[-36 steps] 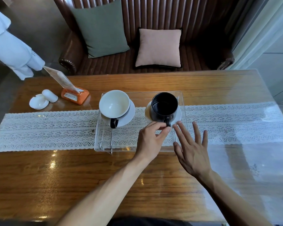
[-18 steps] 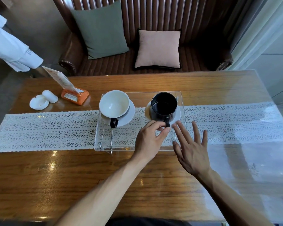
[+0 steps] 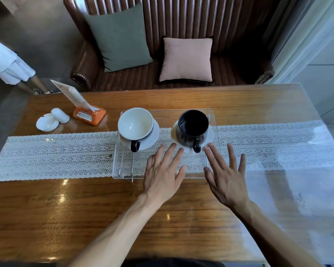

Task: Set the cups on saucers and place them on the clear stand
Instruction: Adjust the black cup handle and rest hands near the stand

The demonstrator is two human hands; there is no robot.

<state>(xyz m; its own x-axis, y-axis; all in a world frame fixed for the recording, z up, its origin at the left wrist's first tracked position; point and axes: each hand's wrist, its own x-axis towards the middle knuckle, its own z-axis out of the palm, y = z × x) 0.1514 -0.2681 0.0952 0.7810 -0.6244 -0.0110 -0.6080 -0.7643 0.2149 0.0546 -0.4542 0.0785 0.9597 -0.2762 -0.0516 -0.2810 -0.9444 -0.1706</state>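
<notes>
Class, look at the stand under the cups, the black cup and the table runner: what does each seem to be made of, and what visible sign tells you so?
Stand: clear acrylic or glass, uncertain which; the runner shows through it and its edges glint.
Black cup: probably glazed ceramic; glossy dark wall with a lighter rim.
Runner: white lace-like fabric; openwork pattern and scalloped edge.

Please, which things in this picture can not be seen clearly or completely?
All in the head view:
- Black cup: its dark inside hides whether it holds liquid.
- Saucer beneath it: mostly covered by the cup.
- Menu card: print too small to read.
- Clear stand: the left hand and right hand cover its front edge; contact with it is unclear.
- Person at left: cut off by the picture edge.
</notes>
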